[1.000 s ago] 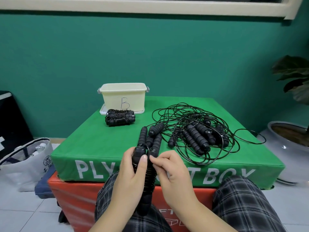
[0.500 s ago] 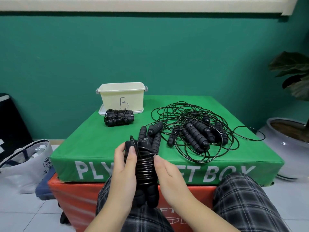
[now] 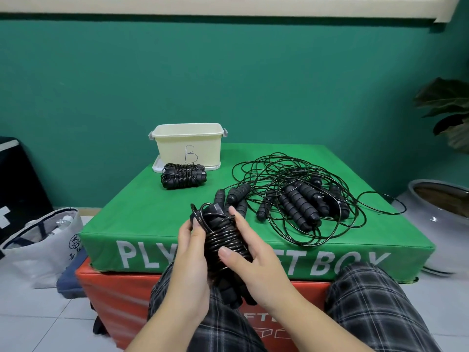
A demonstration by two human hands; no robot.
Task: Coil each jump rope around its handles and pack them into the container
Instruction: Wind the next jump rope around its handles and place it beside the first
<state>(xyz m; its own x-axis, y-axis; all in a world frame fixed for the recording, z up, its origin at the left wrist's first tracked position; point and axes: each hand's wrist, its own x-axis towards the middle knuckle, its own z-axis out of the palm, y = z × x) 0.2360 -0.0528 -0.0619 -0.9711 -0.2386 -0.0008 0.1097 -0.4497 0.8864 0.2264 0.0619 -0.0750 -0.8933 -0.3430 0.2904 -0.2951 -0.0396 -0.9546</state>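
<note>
Both hands grip ribbed foam handles — glossy cord coiled tight.

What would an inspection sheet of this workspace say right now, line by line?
Surface: green box stacked on a red box.
Job's things: tub marked B at the back; one coiled rope lies in front of it, outside; a tangle of loose ropes on the right; a nearly coiled bundle in hand.
Clutter: nothing seen on the green box.
Grips: left hand and right hand both hold the bundle.
Cables: only the rope cords, one loop hanging over the right edge.
Surroundings: green wall, tote bag left, plant pot right.
</note>
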